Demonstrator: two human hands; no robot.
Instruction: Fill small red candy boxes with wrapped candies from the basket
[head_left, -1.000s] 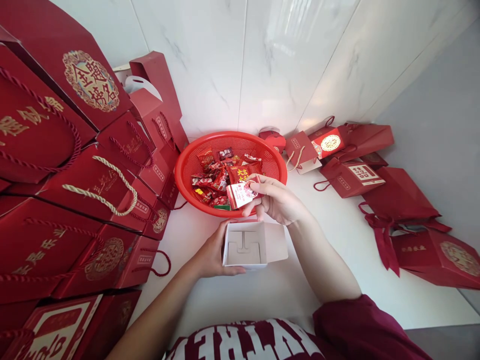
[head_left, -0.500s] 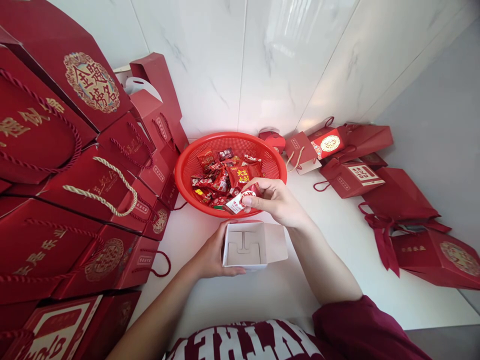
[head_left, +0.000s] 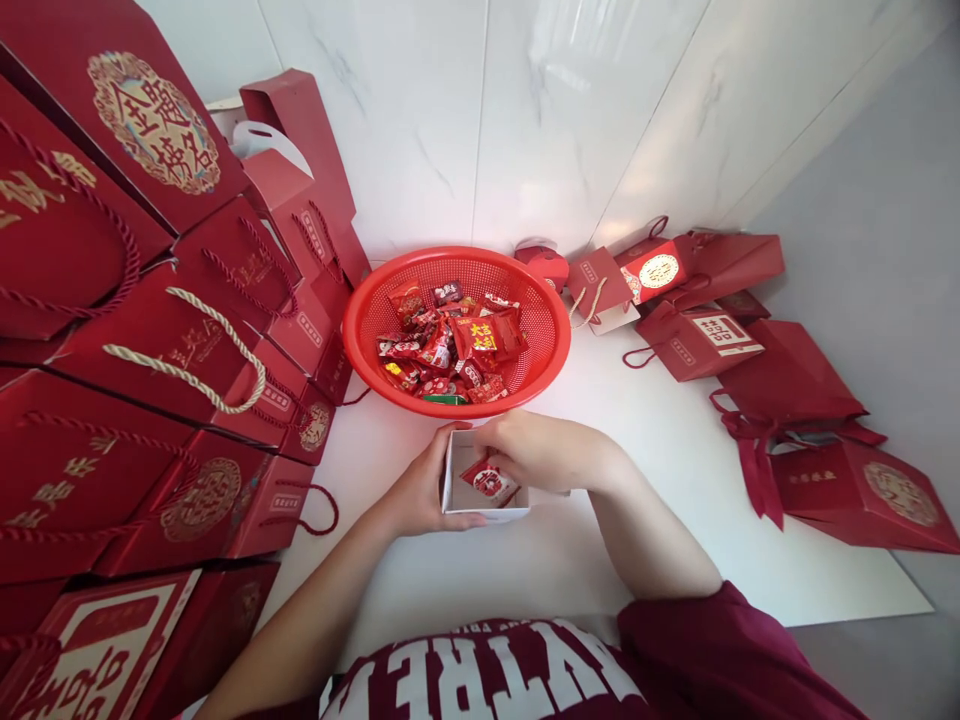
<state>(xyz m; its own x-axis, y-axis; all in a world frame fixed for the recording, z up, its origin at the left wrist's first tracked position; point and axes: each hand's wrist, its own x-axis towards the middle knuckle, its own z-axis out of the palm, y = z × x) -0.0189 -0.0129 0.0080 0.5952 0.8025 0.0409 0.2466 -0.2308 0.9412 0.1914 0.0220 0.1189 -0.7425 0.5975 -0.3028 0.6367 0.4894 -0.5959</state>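
A Close Fit

A person's left hand [head_left: 421, 492] clasps a box [head_left: 463, 497]; the right hand [head_left: 536, 450] reaches inside, touching a packet [head_left: 491, 482], its fingertips hidden, pinching or not unclear. Pushed askew, the slanted packet could snag; squeezed too hard, the box could buckle. Beyond, on the white tabletop [head_left: 615, 400], a basket [head_left: 553, 340] stands between red bags [head_left: 679, 340], before marbled tiles [head_left: 420, 150].

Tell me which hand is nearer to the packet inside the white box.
Right. The right hand reaches into the white box, touching the packet; the left hand grips the box's outside, farther away.
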